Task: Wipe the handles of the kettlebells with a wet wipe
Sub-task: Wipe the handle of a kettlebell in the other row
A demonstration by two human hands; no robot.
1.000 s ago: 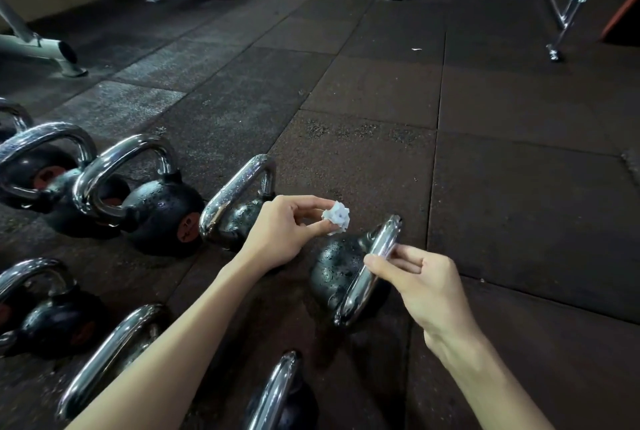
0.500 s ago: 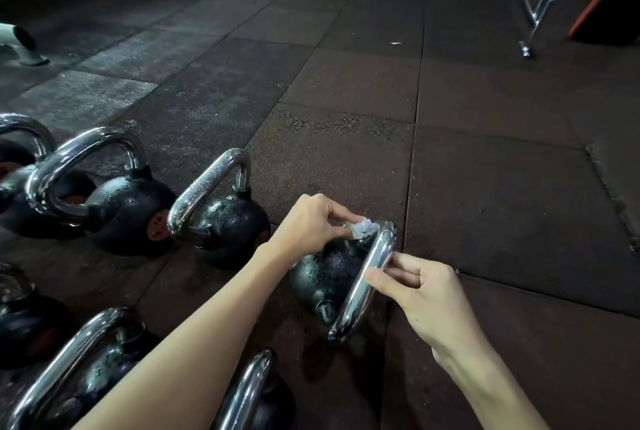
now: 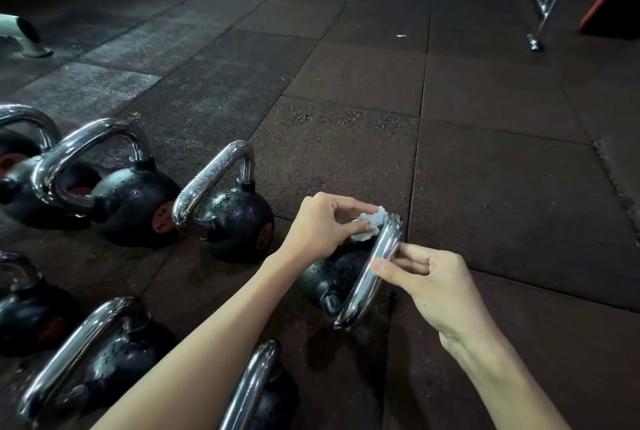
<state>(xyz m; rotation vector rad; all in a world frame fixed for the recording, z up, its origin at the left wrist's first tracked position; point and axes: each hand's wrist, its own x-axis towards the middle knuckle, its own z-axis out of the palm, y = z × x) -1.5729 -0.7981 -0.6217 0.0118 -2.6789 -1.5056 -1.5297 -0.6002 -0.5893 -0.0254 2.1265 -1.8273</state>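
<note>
- The left hand (image 3: pixel 322 225) is pinching the crumpled wet wipe (image 3: pixel 370 227) between thumb and fingers (image 3: pixel 349 229). It is now pressing the wipe against the far end of the chrome handle (image 3: pixel 374 270) of the tilted kettlebell (image 3: pixel 329 277). A second ago the wipe was being held in the air, clear of that handle.
- The right hand (image 3: pixel 429 277) is gripping the middle of the same handle as it was before, thumb on the near side and fingers (image 3: pixel 412 251) curling round the far side. It appears to be keeping the kettlebell leaning over on the floor (image 3: pixel 485 187).
- Contact having just been made, the wiping of this handle is probably only beginning. The stretch under the right hand's fingers and the near end are likely remaining to be covered.
- The right hand's grip is sitting in the wipe's path, so it will probably need shifting along the handle.
- More kettlebells are standing just left of the tilted kettlebell, the closest (image 3: pixel 239 218) showing a speckled handle, and others nearer the person. Whether those are wiped I cannot tell.
</note>
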